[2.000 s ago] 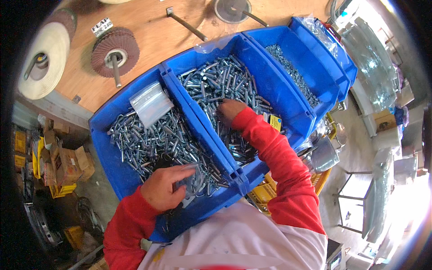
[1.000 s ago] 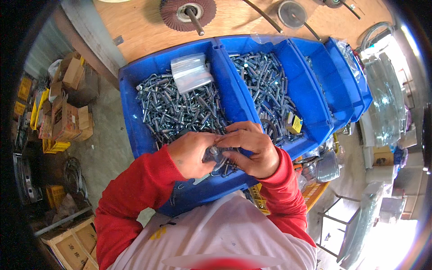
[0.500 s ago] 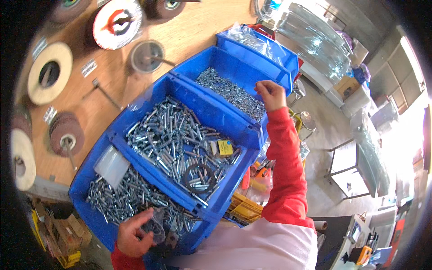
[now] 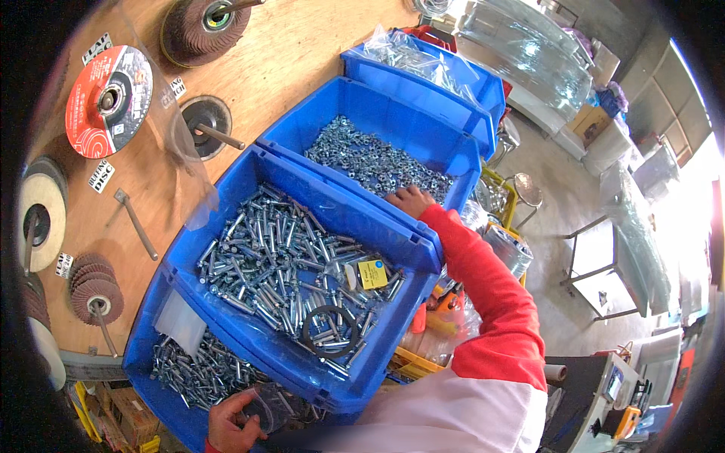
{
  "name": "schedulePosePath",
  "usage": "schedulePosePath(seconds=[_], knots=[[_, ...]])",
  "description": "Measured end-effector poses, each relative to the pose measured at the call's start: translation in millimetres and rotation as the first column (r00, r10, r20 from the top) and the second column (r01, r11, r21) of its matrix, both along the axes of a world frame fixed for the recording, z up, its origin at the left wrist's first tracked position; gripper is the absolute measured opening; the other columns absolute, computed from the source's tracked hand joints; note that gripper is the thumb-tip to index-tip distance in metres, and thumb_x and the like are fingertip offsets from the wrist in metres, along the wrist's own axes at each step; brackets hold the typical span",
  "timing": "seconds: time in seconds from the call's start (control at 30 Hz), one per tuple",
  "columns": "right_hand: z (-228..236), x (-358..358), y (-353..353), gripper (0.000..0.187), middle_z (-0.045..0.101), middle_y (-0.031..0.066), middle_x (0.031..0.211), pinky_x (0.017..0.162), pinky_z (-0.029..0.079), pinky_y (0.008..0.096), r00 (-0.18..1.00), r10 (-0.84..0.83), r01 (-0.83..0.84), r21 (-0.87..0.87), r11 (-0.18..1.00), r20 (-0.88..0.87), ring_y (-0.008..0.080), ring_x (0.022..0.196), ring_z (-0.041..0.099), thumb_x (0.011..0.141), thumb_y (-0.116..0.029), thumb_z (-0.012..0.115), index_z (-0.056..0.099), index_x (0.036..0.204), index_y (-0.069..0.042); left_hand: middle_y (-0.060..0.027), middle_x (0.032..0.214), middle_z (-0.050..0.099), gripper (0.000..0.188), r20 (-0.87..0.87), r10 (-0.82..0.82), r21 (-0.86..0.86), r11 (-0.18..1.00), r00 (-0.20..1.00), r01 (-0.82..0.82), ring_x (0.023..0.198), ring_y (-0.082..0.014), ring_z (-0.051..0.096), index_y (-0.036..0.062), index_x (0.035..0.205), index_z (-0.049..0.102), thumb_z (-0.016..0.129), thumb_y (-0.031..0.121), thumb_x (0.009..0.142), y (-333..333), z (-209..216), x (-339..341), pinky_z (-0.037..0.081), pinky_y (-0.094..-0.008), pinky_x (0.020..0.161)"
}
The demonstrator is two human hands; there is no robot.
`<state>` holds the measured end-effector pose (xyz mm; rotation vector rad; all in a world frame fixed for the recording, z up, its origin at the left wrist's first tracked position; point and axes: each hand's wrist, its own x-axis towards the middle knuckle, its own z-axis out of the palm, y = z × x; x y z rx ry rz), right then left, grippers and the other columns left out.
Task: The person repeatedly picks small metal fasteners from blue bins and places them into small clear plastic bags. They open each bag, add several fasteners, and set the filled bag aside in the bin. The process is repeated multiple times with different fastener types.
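My left hand (image 4: 232,424), low in the view, is closed on a clear plastic bag (image 4: 269,408) above the nearest blue bin, which holds small bolts (image 4: 200,371). My right hand (image 4: 411,201) reaches down into another blue bin, at the near edge of a heap of metal nuts (image 4: 370,155). Its fingers are bent and their tips are hidden, so what they grip does not show. Between the hands, the middle blue bin (image 4: 377,349) holds longer bolts (image 4: 276,245), a dark ring (image 4: 330,332) and a small yellow box (image 4: 371,275).
A wooden board (image 4: 260,57) on the left carries a red-and-black disc (image 4: 109,102), flap wheels (image 4: 96,291) and protruding metal pegs (image 4: 136,224). Beyond the nuts, a further bin holds clear bags (image 4: 411,60). A wrapped table (image 4: 608,264) stands on the floor at right.
My right hand has come down from above the bin's right side into the nuts. My left hand still holds the bag, slightly lower. The view has shifted.
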<state>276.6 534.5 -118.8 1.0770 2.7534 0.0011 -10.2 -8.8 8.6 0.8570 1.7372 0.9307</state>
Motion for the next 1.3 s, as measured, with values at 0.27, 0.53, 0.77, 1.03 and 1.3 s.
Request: schedulePosePath(seconds=[0.27,0.53,0.77,1.03,1.3], knots=[[18,31,-20,0.042,0.052,0.02,0.139,0.095,0.054,0.0598,0.996,-0.094,0.094,-0.137,0.986,0.005,0.0466,0.126,0.056,0.099,-0.045,0.049,0.054,0.133,-0.021,-0.0238,0.125,0.065,0.055,-0.041,-0.006,0.001,1.0,0.999,0.006,0.074,-0.0236,0.073,-0.0077,0.133,0.06,0.054,-0.014,0.079,-1,3,4,0.063,-0.0319,0.055],[24,24,-15,0.046,0.053,0.0271,0.136,0.098,0.05,0.0632,0.966,-0.256,0.257,-0.286,0.923,0.04,0.0531,0.12,0.059,0.099,-0.048,0.046,0.053,0.133,-0.019,-0.0243,0.129,0.064,0.052,-0.037,-0.002,0.002,1.0,0.999,0.002,0.079,-0.0226,0.073,-0.0069,0.133,0.061,0.055,-0.013,0.081,-4,10,9,0.064,-0.0329,0.056],[6,46,-12,0.046,0.061,0.0243,0.131,0.096,0.052,0.0604,0.998,-0.056,0.051,-0.224,0.973,-0.019,0.0491,0.117,0.063,0.101,-0.05,0.044,0.05,0.136,-0.02,-0.0242,0.126,0.065,0.052,-0.121,-0.08,0.024,0.996,0.989,0.083,0.076,-0.0232,0.074,-0.007,0.134,0.06,0.055,-0.012,0.082,-2,15,10,0.064,-0.0337,0.057],[13,42,-14,0.046,0.07,0.0253,0.089,0.076,0.055,0.0497,0.743,-0.423,0.351,-0.237,0.906,-0.519,0.0394,0.087,0.071,0.1,-0.05,0.054,0.07,0.103,-0.007,-0.0245,0.126,0.065,0.051,-0.102,-0.069,0.021,0.997,0.992,0.071,0.071,-0.0233,0.073,-0.0079,0.133,0.059,0.054,-0.012,0.083,-1,21,13,0.063,-0.0329,0.056],[28,59,-13,0.041,0.065,0.0034,0.07,0.047,0.042,0.0293,0.06,-0.865,0.019,-0.866,0.5,-0.499,0.0122,0.058,0.057,0.1,-0.043,0.065,0.071,0.096,-0.003,-0.0221,0.116,0.068,0.05,-0.017,-0.064,0.015,0.998,0.998,0.065,0.068,-0.0219,0.073,-0.0092,0.135,0.058,0.053,-0.01,0.085,3,22,14,0.061,-0.0332,0.056]])
